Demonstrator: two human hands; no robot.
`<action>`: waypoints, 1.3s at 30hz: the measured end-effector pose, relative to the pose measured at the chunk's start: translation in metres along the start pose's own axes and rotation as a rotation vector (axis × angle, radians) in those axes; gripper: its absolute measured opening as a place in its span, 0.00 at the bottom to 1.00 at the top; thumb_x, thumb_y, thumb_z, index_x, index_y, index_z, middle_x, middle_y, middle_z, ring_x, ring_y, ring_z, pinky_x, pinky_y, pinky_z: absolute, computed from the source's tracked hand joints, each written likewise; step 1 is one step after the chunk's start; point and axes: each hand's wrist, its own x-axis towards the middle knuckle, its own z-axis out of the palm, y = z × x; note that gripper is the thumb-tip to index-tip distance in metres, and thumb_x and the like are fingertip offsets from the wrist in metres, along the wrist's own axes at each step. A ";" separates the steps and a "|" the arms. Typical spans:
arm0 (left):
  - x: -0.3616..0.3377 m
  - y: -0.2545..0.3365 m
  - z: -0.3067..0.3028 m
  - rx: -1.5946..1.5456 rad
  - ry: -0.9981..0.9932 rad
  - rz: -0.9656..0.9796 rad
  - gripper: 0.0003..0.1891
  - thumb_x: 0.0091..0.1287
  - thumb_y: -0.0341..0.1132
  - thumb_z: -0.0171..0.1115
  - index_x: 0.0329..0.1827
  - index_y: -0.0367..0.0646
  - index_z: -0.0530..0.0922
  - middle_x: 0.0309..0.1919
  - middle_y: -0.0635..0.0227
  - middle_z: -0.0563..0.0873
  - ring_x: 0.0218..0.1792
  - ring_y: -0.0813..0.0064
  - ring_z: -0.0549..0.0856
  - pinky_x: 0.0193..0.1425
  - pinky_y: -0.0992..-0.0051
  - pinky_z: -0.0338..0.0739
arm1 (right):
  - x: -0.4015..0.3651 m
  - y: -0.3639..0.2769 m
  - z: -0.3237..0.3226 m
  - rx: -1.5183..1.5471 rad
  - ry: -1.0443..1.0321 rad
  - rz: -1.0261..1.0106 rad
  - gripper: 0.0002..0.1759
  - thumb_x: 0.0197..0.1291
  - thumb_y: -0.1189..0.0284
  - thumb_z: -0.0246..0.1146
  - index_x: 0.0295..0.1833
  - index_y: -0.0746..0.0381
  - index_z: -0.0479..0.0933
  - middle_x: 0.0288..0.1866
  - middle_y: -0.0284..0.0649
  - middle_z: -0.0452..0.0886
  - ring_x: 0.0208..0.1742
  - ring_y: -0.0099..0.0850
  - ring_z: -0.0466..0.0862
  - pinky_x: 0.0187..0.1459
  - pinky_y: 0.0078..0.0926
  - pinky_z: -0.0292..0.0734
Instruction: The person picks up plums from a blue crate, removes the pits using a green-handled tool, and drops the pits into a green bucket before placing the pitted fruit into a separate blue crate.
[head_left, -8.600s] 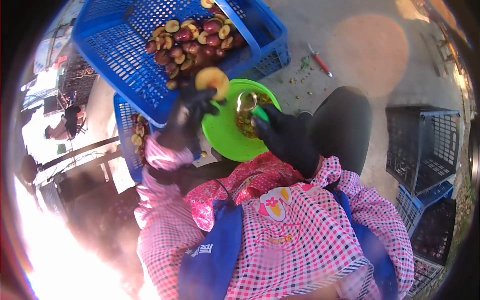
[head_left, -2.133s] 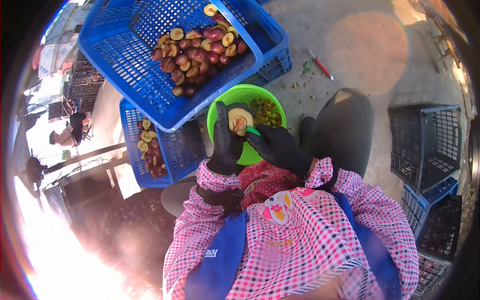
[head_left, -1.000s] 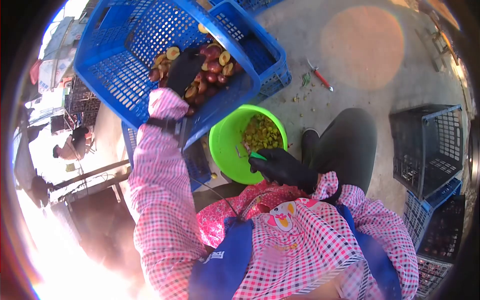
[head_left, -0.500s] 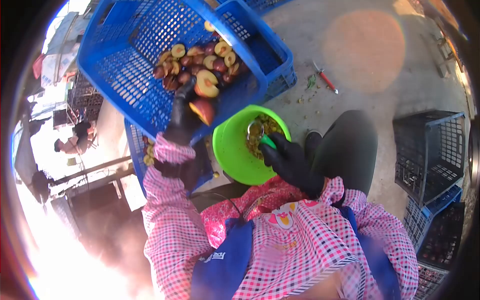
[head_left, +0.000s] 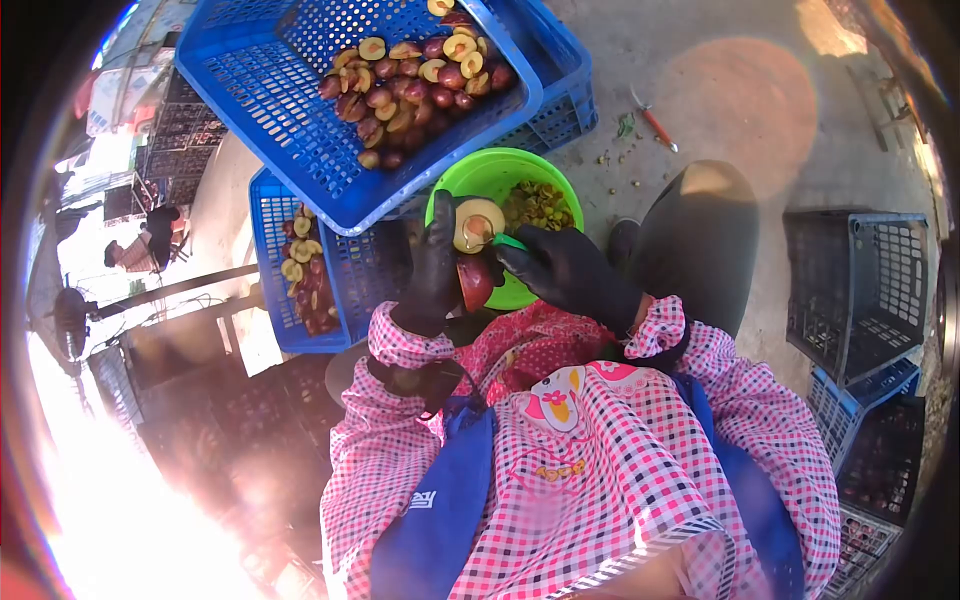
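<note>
My left hand (head_left: 430, 262), in a black glove, is closed around plum halves over the bucket. One plum half (head_left: 478, 222) has its cut face up with the stone in it; a red-skinned half (head_left: 474, 284) sits just below. My right hand (head_left: 572, 272), also gloved in black, grips a scoop with a green handle (head_left: 508, 242). Its metal tip is against the cut face beside the stone, and mostly hidden. Beneath both hands stands a lime-green bucket (head_left: 470, 178) with stones and pulp scraps (head_left: 538, 208) in it.
A tilted blue crate (head_left: 270, 125) holds many plum halves (head_left: 405, 90). Another blue crate (head_left: 262, 215) at left holds more halves. A red-handled knife or tool (head_left: 657, 130) lies on the floor. Dark crates (head_left: 858, 300) stand at right. A person (head_left: 150, 245) sits far left.
My left hand has come from the tilted crate back to the bucket, bringing plum halves. My right hand has raised the scoop from inside the bucket to the cut plum.
</note>
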 end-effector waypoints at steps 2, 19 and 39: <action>0.003 -0.001 0.005 -0.061 -0.039 0.031 0.31 0.74 0.61 0.45 0.60 0.41 0.73 0.43 0.62 0.84 0.35 0.71 0.84 0.33 0.71 0.81 | 0.000 0.004 -0.001 -0.040 -0.026 -0.015 0.18 0.65 0.57 0.62 0.38 0.63 0.78 0.24 0.52 0.79 0.28 0.51 0.82 0.29 0.46 0.73; 0.029 0.005 0.009 0.393 0.011 0.292 0.33 0.75 0.60 0.43 0.53 0.33 0.77 0.41 0.56 0.86 0.42 0.70 0.85 0.49 0.72 0.79 | 0.004 0.019 -0.010 -0.023 -0.111 -0.075 0.19 0.69 0.57 0.56 0.42 0.64 0.77 0.24 0.50 0.78 0.28 0.45 0.82 0.26 0.40 0.73; -0.043 0.113 -0.122 1.208 0.848 0.525 0.25 0.74 0.54 0.48 0.47 0.40 0.82 0.40 0.60 0.86 0.42 0.63 0.85 0.48 0.66 0.78 | 0.000 -0.005 -0.020 0.210 -0.472 0.477 0.28 0.69 0.47 0.52 0.43 0.64 0.80 0.23 0.42 0.78 0.22 0.29 0.79 0.27 0.27 0.71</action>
